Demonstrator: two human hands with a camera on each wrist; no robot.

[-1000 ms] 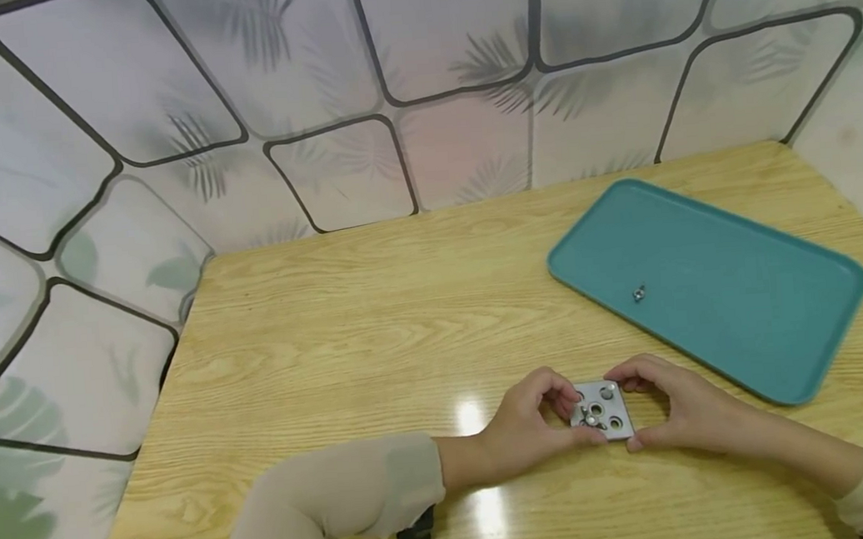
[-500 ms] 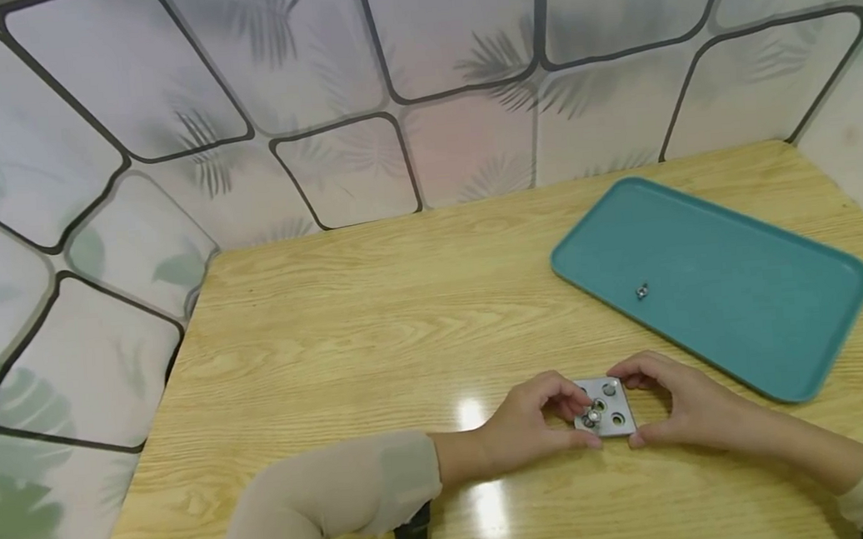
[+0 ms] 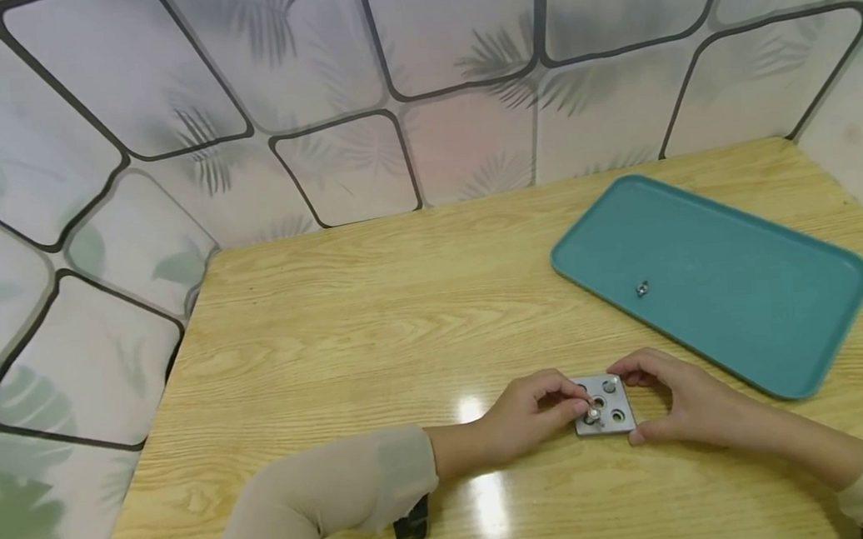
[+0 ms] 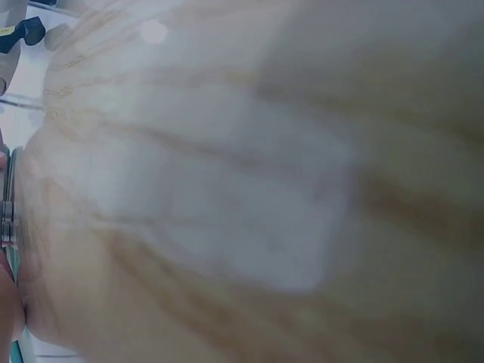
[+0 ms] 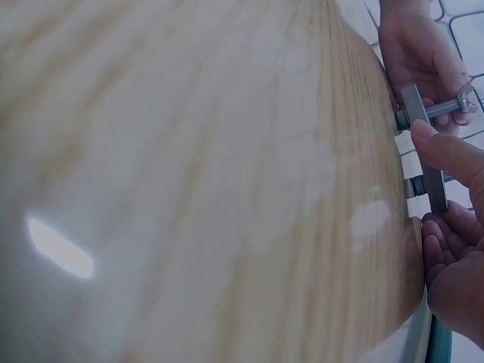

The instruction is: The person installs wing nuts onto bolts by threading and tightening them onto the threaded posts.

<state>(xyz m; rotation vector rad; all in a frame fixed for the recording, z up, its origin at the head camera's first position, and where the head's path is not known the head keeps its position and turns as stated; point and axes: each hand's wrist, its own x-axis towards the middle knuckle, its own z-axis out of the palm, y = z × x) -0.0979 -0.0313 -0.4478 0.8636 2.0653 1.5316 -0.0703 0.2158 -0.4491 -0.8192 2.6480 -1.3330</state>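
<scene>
A square silver metal plate (image 3: 609, 426) with several round holes sits in front of me. Two bolts pass through it; one long bolt (image 5: 442, 110) bears a wing nut (image 5: 466, 98) at its end, seen in the right wrist view. With thumb and fingertips my left hand (image 3: 521, 422) pinches this wing nut above the plate's near left corner. My right hand (image 3: 685, 402) grips the plate's right edge, fingers at the far corner and thumb at the near one. The second bolt (image 3: 609, 386) stands at the far right corner. The left wrist view catches mostly blurred tabletop.
Beyond my right hand lies a teal tray (image 3: 750, 306), with one small metal wing nut (image 3: 642, 289) near its left edge. The wooden table (image 3: 346, 334) meets a patterned curtain wall (image 3: 468, 150) at the back.
The left fingers have left the plate's left edge, the thumb lifting from the near corner up to the wing nut. My right hand keeps its grip on the plate.
</scene>
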